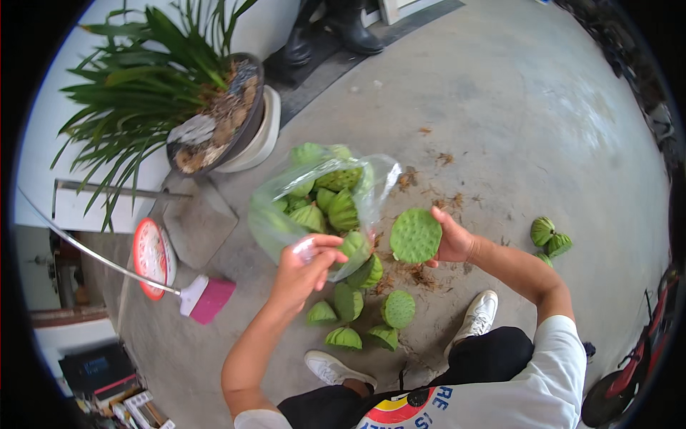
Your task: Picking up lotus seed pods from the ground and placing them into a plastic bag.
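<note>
My right hand (453,236) holds a round green lotus seed pod (416,236), its flat pitted face turned up. My left hand (308,271) is at the near rim of a clear plastic bag (273,228), thumb and fingers bent, with film between or against them; how firmly they grip is unclear. The bag lies mouth-up on the floor, filled with lotus seed pods (343,210). Several more pods lie loose between the bag and my feet, among them one with its pitted face up (399,309) and one on its side (348,301).
A few pods (542,230) lie on the concrete floor at the right. Brown plant debris (420,276) is scattered beside the bag. At the left are a potted plant (214,128), a red-rimmed basin (153,259) and a pink-and-white broom head (206,300). Black rubber boots (353,29) stand farther back.
</note>
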### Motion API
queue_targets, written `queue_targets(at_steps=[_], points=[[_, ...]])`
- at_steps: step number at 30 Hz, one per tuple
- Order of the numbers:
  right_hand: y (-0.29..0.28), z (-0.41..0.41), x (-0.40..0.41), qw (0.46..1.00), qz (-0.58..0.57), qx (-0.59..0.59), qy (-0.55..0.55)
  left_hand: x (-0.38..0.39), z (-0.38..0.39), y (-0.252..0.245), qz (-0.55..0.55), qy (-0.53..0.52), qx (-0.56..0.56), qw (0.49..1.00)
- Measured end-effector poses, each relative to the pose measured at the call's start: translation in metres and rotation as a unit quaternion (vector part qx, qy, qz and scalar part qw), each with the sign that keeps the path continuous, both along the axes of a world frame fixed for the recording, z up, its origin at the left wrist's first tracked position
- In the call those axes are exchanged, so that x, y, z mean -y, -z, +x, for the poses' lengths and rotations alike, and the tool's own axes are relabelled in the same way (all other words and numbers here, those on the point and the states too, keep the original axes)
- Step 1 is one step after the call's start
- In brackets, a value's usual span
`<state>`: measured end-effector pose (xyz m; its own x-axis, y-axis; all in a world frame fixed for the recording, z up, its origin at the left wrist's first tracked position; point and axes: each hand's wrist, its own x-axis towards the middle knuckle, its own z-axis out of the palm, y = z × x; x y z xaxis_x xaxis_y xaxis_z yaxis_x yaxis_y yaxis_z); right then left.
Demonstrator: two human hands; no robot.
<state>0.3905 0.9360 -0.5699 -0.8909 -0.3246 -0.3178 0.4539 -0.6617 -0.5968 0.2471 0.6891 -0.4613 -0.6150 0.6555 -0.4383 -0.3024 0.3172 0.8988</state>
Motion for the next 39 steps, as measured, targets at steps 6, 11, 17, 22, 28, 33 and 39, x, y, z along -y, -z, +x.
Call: queue_targets(at_steps=[6,11,17,22,28,33,39], points=[[-0.025,-0.028,0.048,0.995,-0.055,-0.035,-0.076,-0.008,0.009,0.015,-0.075,0.066,-0.004,0.995],[-0.029,-0.028,0.050,0.944,0.320,-0.078,0.026,-0.002,0.008,0.018,-0.074,0.056,-0.074,0.993],[-0.027,-0.034,0.048,0.907,0.386,-0.158,-0.056,0.005,0.004,0.035,-0.081,0.076,-0.196,0.974],[-0.030,-0.032,0.052,0.950,0.280,-0.132,-0.035,0.002,0.007,0.025,-0.041,0.072,-0.188,0.979],[-0.048,-0.036,0.051,0.937,0.320,-0.138,0.019,0.011,-0.011,-0.020,-0.099,0.036,-0.091,0.990],[-0.066,-0.083,0.052,0.866,0.471,-0.168,-0.012,0.029,-0.021,-0.032,0.032,-0.134,-0.179,0.974],[-0.063,-0.054,0.026,0.820,0.533,-0.209,0.005,0.038,-0.026,-0.036,0.078,-0.176,-0.128,0.973]])
